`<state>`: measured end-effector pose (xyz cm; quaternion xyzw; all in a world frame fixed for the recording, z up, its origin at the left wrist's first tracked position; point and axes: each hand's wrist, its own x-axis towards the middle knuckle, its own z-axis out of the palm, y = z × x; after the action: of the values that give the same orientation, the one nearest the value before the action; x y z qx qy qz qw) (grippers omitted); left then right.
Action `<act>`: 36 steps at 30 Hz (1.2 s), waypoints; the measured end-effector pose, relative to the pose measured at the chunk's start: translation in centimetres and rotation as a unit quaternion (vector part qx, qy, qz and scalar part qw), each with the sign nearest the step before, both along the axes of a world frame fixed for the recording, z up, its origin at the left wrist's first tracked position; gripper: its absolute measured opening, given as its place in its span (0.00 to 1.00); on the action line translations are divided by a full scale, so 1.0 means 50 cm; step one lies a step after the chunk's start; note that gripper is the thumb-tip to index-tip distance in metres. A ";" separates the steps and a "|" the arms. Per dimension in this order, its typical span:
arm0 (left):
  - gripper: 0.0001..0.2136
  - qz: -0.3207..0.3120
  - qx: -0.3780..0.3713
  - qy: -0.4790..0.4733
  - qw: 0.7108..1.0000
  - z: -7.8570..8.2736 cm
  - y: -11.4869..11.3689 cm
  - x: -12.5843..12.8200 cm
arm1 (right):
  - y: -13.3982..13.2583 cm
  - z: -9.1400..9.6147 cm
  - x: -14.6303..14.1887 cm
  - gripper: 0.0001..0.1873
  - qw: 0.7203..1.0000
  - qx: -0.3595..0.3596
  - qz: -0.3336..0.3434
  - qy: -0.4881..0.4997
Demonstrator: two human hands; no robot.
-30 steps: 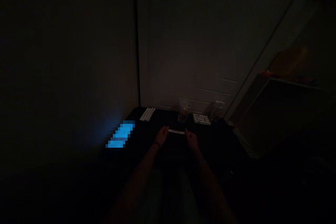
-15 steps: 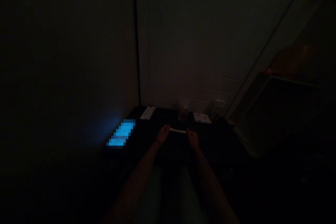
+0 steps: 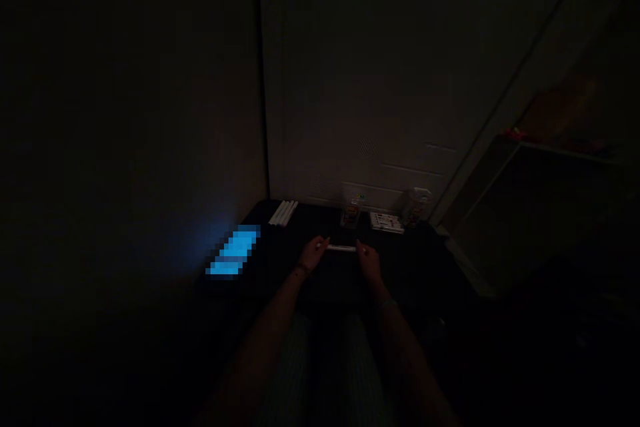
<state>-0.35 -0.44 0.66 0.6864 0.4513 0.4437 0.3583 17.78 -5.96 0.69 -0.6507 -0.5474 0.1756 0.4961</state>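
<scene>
Left hand point(image 3: 313, 255) faces right hand point(image 3: 369, 262) (pen point(image 3: 342, 248) pinched between).

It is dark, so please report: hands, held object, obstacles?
Left hand, right hand: each gripping one end of white pen. Pen held crosswise. No obstruction visible.

A pen point(image 3: 341, 247) spans the gap between the left hand point(image 3: 314, 253) and the right hand point(image 3: 369, 261), above the worktop point(image 3: 425, 267), with a screen point(image 3: 234, 251) well to the left of the left hand and a row of pens point(image 3: 283, 213) beyond that hand and to its left. Beyond the right hand lie, from left to right, one container point(image 3: 351, 215), a flat bundle point(image 3: 387, 222) and a second container point(image 3: 418, 207), all before the wall point(image 3: 350, 93) behind both hands, while a shelf point(image 3: 565, 152) sits well to the right of the right hand
</scene>
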 end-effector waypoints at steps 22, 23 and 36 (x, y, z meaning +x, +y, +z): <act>0.13 0.011 -0.022 0.083 0.996 -0.002 -0.003 0.008 | -0.006 0.003 -0.003 0.23 0.997 -0.015 0.006 -0.075; 0.14 0.008 -0.019 0.085 0.996 -0.003 -0.002 0.007 | -0.005 0.001 -0.002 0.23 0.997 -0.016 0.002 -0.072; 0.14 -0.001 -0.008 0.045 0.999 0.003 -0.005 0.004 | -0.013 0.006 -0.007 0.17 0.996 -0.056 0.019 -0.069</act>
<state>-0.15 -0.68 0.79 0.7029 0.4699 0.4085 0.3439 17.45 -6.60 1.01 -0.6777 -0.5817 0.1701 0.4164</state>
